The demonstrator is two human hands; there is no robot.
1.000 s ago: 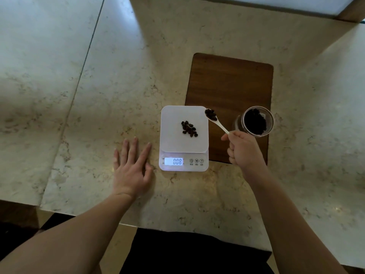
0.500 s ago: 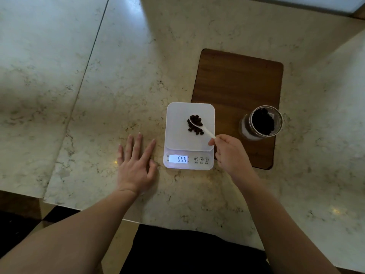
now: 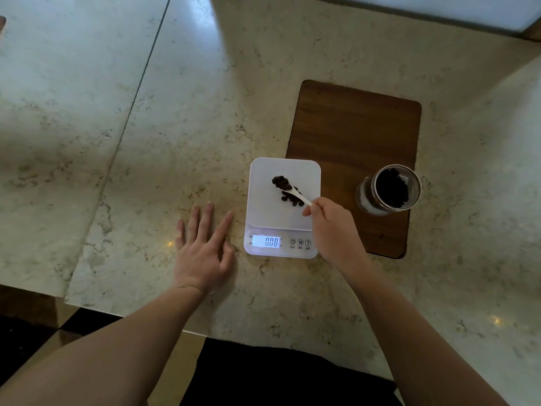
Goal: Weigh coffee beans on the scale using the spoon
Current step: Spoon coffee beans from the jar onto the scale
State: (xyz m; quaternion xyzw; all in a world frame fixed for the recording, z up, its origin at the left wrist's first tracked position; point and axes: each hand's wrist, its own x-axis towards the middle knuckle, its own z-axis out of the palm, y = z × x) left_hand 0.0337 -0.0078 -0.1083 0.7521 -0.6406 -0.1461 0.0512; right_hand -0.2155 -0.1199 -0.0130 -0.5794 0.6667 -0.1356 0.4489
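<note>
A white digital scale (image 3: 263, 209) sits on the marble counter, its lit display reading 0.08. A small pile of coffee beans (image 3: 292, 198) lies on its platform. My right hand (image 3: 332, 230) grips the handle of a white spoon (image 3: 295, 194), whose bowl, loaded with beans, hovers over the pile. A glass jar of coffee beans (image 3: 390, 189) stands open on the wooden board to the right of the scale. My left hand (image 3: 202, 244) rests flat on the counter left of the scale, fingers spread, holding nothing.
The brown wooden board (image 3: 354, 136) lies behind and right of the scale. A seam (image 3: 137, 89) runs through the marble counter at the left. The counter's front edge (image 3: 131, 313) is near my body.
My right hand carried the loaded spoon from beside the jar leftward to above the pile on the scale. The left hand stayed flat on the counter.
</note>
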